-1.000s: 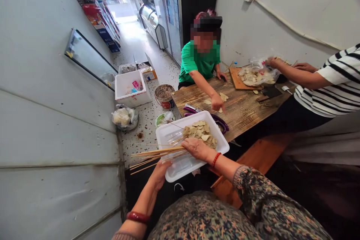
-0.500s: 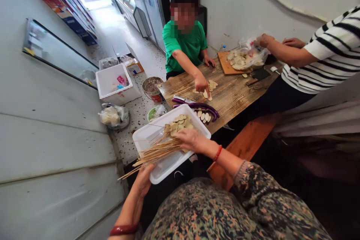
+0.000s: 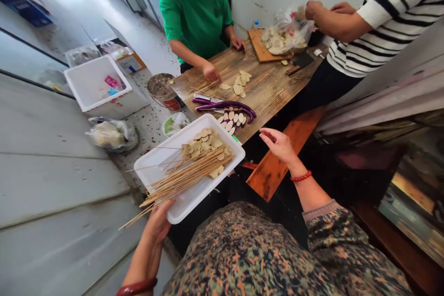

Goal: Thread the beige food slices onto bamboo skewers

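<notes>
My left hand (image 3: pixel 160 218) grips the near-left edge of a white plastic tray (image 3: pixel 183 210), its fingers hidden under the rim. A bundle of thin wooden skewers (image 3: pixel 187 173) lies slantwise across the tray, some ends jutting past its left side. Beside the skewers in the tray is a heap of pale, thin slices (image 3: pixel 203 143). My right hand (image 3: pixel 279 144) is in the air right of the tray, holding nothing, fingers a little bent and the thumb apart. Purple eggplants (image 3: pixel 237 105) and white cut rounds (image 3: pixel 231 122) lie just beyond the tray on the table.
On the wooden table (image 3: pixel 274 74) are more slices (image 3: pixel 241 83) and a cutting board (image 3: pixel 256 46). A person in green (image 3: pixel 194 18) and another in stripes (image 3: pixel 388 27) work there. A wooden bench (image 3: pixel 274 171), a bucket (image 3: pixel 164 92) and a foam box (image 3: pixel 104 88) stand around it.
My right hand has let go of the skewers and moved right, out of the tray. The person in green has drawn a hand back from the slices. My view has shifted.
</notes>
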Demonstrator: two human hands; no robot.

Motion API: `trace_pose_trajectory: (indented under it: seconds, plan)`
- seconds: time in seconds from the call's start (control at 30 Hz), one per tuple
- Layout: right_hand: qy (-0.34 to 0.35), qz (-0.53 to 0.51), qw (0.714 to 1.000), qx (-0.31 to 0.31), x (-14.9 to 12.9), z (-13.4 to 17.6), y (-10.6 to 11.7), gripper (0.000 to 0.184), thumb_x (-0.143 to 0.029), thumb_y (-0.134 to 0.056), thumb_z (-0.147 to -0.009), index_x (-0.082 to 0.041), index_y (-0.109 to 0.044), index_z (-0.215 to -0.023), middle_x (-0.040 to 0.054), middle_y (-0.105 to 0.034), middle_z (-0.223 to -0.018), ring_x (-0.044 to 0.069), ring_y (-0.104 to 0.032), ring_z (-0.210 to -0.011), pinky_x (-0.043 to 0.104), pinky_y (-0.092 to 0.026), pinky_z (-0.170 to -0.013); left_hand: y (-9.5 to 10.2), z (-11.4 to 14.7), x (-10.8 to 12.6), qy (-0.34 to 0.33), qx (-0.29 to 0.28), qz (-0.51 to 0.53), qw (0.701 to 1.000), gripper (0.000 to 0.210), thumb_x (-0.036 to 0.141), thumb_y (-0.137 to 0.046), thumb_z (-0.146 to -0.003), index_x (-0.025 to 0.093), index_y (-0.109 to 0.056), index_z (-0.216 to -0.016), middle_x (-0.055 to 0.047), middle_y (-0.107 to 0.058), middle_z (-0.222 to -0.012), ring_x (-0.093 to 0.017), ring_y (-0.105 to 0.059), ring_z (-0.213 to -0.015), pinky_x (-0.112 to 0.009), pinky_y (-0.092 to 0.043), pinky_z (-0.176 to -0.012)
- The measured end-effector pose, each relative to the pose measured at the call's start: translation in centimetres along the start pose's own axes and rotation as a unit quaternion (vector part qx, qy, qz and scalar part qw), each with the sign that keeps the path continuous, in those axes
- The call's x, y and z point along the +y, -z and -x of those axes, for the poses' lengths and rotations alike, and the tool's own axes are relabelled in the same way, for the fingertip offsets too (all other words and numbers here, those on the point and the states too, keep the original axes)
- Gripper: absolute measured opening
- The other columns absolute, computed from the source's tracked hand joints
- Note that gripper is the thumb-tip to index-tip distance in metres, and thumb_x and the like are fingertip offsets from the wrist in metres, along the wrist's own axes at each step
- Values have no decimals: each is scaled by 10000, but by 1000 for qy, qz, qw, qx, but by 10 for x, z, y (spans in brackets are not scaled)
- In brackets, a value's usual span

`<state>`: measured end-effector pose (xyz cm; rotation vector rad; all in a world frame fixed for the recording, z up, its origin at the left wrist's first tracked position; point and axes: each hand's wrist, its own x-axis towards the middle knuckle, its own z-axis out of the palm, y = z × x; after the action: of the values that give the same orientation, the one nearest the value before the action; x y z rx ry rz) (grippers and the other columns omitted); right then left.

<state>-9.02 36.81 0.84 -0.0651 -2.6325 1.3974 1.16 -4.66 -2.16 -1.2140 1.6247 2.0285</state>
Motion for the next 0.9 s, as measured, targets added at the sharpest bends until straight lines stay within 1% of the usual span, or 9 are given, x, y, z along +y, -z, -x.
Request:
trace_pose_trajectory:
  seconds: [0.1, 0.2, 0.3, 0.4, 0.5, 0.6, 0.67, 0.77, 0.9]
  plan:
    - [-40, 20, 999, -12, 22, 36, -10, 311, -371, -580, -888, -173, -712, -1089, 101, -769, -971, 213, -719, -817, 381, -590, -774, 22, 8, -23, 10, 14, 12, 1000, 524, 200, -780, -508, 159, -689, -1022, -48, -786, -927, -318, -704, -994, -371, -590, -851]
    - [-60, 38, 996, -49, 33, 61, -22, 299, -374, -588, -871, -185, -729, -1055, 90, -781, -942, 213, -724, -796, 379, -592, -755, 45, 24, -51, 14, 25, 33, 999, 608, 211, -797, -513, 170, -672, -1106, -49, -782, -983, -319, -685, -1048, -371, -571, -903]
    - [-43, 42, 993, -105, 29, 73, -39, 291, -374, -583, -867, -191, -736, -1034, 84, -789, -922, 215, -729, -780, 377, -595, -737, 65, 52, -80, 28, 53, 70, 996, 649, 219, -803, -520, 164, -654, -1149, -64, -781, -983, -325, -685, -1053, -385, -569, -909]
    - [10, 27, 985, -171, 18, 73, -55, 306, -375, -559, -888, -184, -727, -1058, 106, -785, -969, 231, -736, -821, 392, -596, -753, 73, 89, -112, 23, 89, 119, 989, 672, 221, -801, -549, 160, -630, -1196, -80, -772, -1026, -326, -688, -1050, -401, -569, -905]
    - [78, 1, 970, -230, 5, 68, -65, 312, -377, -548, -904, -182, -715, -1082, 131, -765, -1045, 258, -723, -909, 434, -577, -829, 62, 128, -144, 1, 128, 174, 976, 680, 210, -791, -567, 165, -616, -1222, -85, -754, -1101, -320, -674, -1084, -403, -552, -933]
    - [137, -28, 950, -279, -15, 70, -66, 301, -377, -554, -912, -200, -700, -1108, 123, -744, -1095, 269, -697, -984, 452, -542, -904, 38, 168, -176, -22, 167, 233, 958, 684, 216, -787, -557, 151, -617, -1216, -94, -742, -1135, -320, -660, -1110, -405, -526, -967]
    - [190, -45, 925, -325, -38, 81, -63, 286, -356, -547, -925, -214, -682, -1133, 107, -739, -1073, 258, -693, -971, 428, -546, -893, 19, 195, -196, -33, 183, 262, 947, 664, 234, -786, -556, 134, -628, -1193, -107, -750, -1108, -331, -659, -1104, -418, -520, -967]
    - [315, -43, 858, -404, -83, 112, -64, 292, -285, -477, -969, -215, -622, -1212, 111, -715, -1082, 247, -677, -992, 404, -551, -888, -9, 236, -221, -39, 204, 293, 933, 610, 244, -783, -560, 127, -649, -1144, -106, -765, -1046, -344, -671, -1069, -433, -527, -940]
    - [471, -24, 742, -476, -140, 171, -87, 355, -226, -465, -972, -178, -533, -1316, 153, -668, -1197, 269, -629, -1108, 428, -523, -953, -37, 284, -245, -60, 228, 338, 911, 490, 223, -764, -581, 155, -680, -1058, -95, -767, -1036, -339, -681, -1043, -432, -532, -919]
